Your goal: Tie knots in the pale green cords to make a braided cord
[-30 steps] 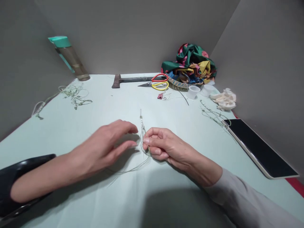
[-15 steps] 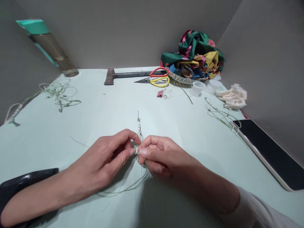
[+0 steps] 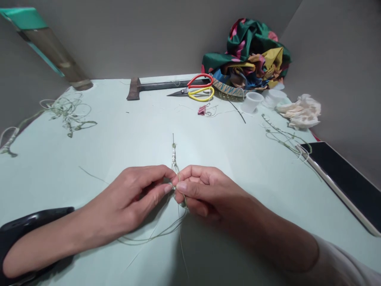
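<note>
Thin green and white cords (image 3: 174, 157), knotted into a short braid at the far end, run toward me along the middle of the table. A thin straight pin or needle (image 3: 173, 138) sticks out past the braid's tip. My left hand (image 3: 145, 194) pinches the cords between thumb and forefinger. From the other side my right hand (image 3: 202, 188) pinches the same cords, its fingertips touching those of the left. Loose cord ends loop below both hands. The exact spot being pinched is hidden by the fingertips.
Behind lie an axe-shaped hammer (image 3: 160, 85), scissors (image 3: 193, 88) and a pink binder clip (image 3: 203, 110). Patterned cloth (image 3: 253, 43), small plastic cups (image 3: 252, 102), crumpled tissue (image 3: 302, 111) and a phone (image 3: 342, 182) stand right. Tangled cords (image 3: 70, 111) and a bottle (image 3: 56, 51) are left.
The fingertips of both hands have drawn slightly closer together on the cords. The whole view has shifted a little, with the background items higher in the picture.
</note>
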`<move>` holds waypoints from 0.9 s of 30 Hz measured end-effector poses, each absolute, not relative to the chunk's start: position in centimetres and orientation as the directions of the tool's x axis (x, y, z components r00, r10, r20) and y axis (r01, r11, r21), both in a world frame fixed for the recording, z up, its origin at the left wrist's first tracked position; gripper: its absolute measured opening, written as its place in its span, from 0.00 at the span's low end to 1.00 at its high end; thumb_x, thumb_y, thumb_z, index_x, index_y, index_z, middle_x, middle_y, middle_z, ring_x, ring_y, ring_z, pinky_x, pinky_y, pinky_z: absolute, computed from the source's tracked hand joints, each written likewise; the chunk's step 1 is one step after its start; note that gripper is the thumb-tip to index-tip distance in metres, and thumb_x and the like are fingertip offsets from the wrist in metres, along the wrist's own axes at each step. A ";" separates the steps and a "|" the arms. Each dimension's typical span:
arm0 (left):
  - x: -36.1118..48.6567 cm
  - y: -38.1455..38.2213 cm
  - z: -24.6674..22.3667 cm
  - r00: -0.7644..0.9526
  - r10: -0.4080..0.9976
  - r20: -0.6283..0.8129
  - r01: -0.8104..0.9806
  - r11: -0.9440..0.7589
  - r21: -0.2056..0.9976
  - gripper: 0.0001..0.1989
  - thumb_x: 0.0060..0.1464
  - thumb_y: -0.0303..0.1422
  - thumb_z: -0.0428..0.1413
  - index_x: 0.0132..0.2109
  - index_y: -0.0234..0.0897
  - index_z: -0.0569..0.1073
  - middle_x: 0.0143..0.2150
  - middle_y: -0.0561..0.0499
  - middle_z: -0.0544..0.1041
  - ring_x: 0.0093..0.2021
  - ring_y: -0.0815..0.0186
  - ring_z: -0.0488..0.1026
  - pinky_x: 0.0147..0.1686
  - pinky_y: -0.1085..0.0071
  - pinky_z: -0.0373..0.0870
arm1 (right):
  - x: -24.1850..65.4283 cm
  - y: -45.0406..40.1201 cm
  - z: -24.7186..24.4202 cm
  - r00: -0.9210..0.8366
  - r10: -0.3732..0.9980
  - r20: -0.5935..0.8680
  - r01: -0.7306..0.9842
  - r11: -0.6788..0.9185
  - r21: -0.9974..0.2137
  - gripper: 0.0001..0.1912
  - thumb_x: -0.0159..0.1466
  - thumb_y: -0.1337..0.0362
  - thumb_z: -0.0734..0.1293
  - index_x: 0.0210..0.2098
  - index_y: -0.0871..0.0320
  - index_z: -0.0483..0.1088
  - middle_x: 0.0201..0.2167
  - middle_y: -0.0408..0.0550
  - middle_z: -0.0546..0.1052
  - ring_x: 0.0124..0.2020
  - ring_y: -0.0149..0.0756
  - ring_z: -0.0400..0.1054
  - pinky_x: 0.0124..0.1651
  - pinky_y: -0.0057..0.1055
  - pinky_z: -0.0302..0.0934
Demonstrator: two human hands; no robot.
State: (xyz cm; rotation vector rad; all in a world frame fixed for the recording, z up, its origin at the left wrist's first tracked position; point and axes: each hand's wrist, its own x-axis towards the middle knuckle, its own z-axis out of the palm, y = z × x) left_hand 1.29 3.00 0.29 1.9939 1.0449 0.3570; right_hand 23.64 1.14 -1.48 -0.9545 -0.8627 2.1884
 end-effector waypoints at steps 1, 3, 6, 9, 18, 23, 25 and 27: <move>1.1 3.1 0.1 0.611 0.780 -0.137 0.543 -0.287 0.789 0.18 0.76 0.43 0.50 0.45 0.43 0.82 0.34 0.54 0.84 0.30 0.65 0.74 0.28 0.71 0.67 | 23.6 1.1 -1.5 -0.570 0.721 -0.393 -0.260 -0.612 -0.747 0.19 0.61 0.56 0.82 0.36 0.54 0.70 0.14 0.29 0.65 0.16 0.22 0.45 0.18 0.24 0.39; 0.8 3.2 -0.2 0.610 0.778 -0.152 0.540 -0.267 0.798 0.19 0.76 0.44 0.48 0.45 0.44 0.82 0.34 0.53 0.84 0.30 0.64 0.75 0.26 0.70 0.64 | 23.7 1.2 -1.6 -0.579 0.711 -0.399 -0.251 -0.621 -0.743 0.19 0.60 0.55 0.82 0.36 0.53 0.70 0.14 0.28 0.65 0.15 0.22 0.44 0.18 0.24 0.39; 0.7 3.3 -0.5 0.602 0.776 -0.189 0.537 -0.219 0.814 0.19 0.75 0.43 0.49 0.44 0.43 0.82 0.34 0.51 0.83 0.33 0.61 0.77 0.26 0.70 0.64 | 23.7 1.2 -1.6 -0.578 0.703 -0.414 -0.243 -0.633 -0.735 0.20 0.60 0.54 0.83 0.36 0.53 0.69 0.14 0.28 0.65 0.15 0.22 0.44 0.18 0.24 0.39; 0.9 3.3 -0.3 0.574 0.794 -0.200 0.534 -0.178 0.826 0.17 0.73 0.45 0.52 0.42 0.43 0.81 0.31 0.51 0.80 0.31 0.62 0.75 0.25 0.71 0.65 | 23.8 1.2 -1.4 -0.580 0.697 -0.422 -0.246 -0.643 -0.725 0.20 0.60 0.55 0.83 0.35 0.54 0.70 0.15 0.29 0.66 0.15 0.21 0.46 0.18 0.23 0.39; 1.0 2.4 -0.8 0.476 0.824 -0.307 0.535 0.006 0.845 0.16 0.68 0.53 0.61 0.49 0.48 0.83 0.23 0.56 0.69 0.22 0.67 0.60 0.18 0.74 0.56 | 23.8 1.2 -1.0 -0.606 0.686 -0.403 -0.289 -0.662 -0.691 0.16 0.62 0.63 0.81 0.33 0.54 0.70 0.15 0.31 0.67 0.16 0.21 0.49 0.18 0.20 0.44; 1.1 2.1 -0.9 0.445 0.798 -0.406 0.436 0.204 0.877 0.20 0.64 0.55 0.65 0.53 0.48 0.82 0.20 0.60 0.60 0.19 0.70 0.53 0.15 0.75 0.51 | 23.9 1.2 -1.2 -0.615 0.691 -0.380 -0.327 -0.662 -0.675 0.14 0.63 0.65 0.80 0.34 0.54 0.70 0.16 0.31 0.68 0.16 0.21 0.50 0.19 0.20 0.47; 1.2 2.2 -0.6 0.445 0.800 -0.404 0.448 0.192 0.873 0.21 0.63 0.55 0.66 0.52 0.47 0.82 0.20 0.58 0.65 0.19 0.67 0.61 0.16 0.73 0.57 | 23.9 1.2 -1.3 -0.615 0.697 -0.368 -0.342 -0.657 -0.672 0.14 0.64 0.66 0.80 0.35 0.54 0.70 0.16 0.31 0.69 0.16 0.21 0.50 0.19 0.20 0.48; 1.3 2.3 -0.4 0.458 0.803 -0.381 0.484 0.134 0.864 0.20 0.64 0.54 0.65 0.52 0.47 0.82 0.22 0.55 0.72 0.21 0.63 0.69 0.17 0.71 0.63 | 24.0 1.2 -1.3 -0.613 0.702 -0.362 -0.351 -0.652 -0.671 0.13 0.64 0.67 0.79 0.35 0.54 0.70 0.15 0.31 0.68 0.16 0.21 0.50 0.19 0.19 0.48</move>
